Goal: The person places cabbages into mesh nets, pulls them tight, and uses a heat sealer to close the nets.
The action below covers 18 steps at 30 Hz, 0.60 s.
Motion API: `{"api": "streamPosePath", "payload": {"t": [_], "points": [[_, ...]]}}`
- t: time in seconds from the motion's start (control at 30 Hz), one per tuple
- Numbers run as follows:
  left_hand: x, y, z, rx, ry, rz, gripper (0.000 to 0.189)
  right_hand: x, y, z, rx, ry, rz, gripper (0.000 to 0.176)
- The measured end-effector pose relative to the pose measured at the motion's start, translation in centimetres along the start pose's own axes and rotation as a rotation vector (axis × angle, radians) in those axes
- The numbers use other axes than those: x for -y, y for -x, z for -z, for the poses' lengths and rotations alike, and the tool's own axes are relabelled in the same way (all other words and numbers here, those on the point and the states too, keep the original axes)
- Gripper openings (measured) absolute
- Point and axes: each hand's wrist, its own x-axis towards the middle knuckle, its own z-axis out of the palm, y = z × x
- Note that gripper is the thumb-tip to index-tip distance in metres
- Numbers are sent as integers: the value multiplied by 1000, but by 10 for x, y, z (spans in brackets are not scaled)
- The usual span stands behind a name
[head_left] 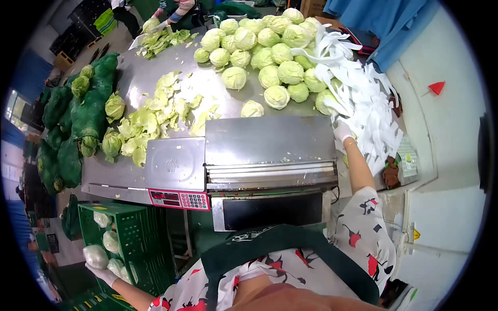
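My left hand (104, 274), in a white glove, holds a cabbage wrapped in clear film (96, 256) at the near left side of a green crate (127, 238). More wrapped cabbages (111, 241) show inside that crate. On the far side of the wrapping machine (270, 140), my gloved right hand (343, 131) reaches to the edge of a heap of white strips (363, 114). A bare cabbage (325, 102) lies just beyond its fingers. These fingers are too small and partly hidden to tell their grip.
Many cabbages (269, 76) are heaped on the metal table. Left of the machine stands a scale (176, 163) with a red keypad. Loose leaves (150, 119) lie beyond it, beside green net sacks (93, 111). Another person's hands (158, 25) handle a cabbage at the far end.
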Motion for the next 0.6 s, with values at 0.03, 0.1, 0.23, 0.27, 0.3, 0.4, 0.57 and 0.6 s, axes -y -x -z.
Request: {"api": "streamPosePath", "payload": {"t": [0.03, 0.1, 0.23, 0.27, 0.3, 0.4, 0.57, 0.6], "points": [[6, -1, -4, -46, -155, -40, 60, -5, -6, -8, 1, 0, 8, 24], [30, 5, -44, -145, -693, -508, 69, -2, -9, -14, 8, 13, 43, 24], [113, 74, -229, 558, -496, -407, 63, 34, 1, 23, 4, 83, -21, 28], [138, 110, -286, 729, -496, -353, 64, 44, 3, 36, -3, 113, -78, 30], [163, 148, -340, 893, -501, -299, 66, 53, 6, 47, -106, 42, -39, 32], [235, 260, -482, 1295, -504, -139, 70, 63, 6, 76, -334, -159, 91, 37], [300, 427, -648, 1452, -622, -5, 118, 68, 9, 138, -294, -408, 1, 29], [306, 455, -669, 1444, -624, -36, 122, 77, 14, 151, -369, -429, 16, 24]]}}
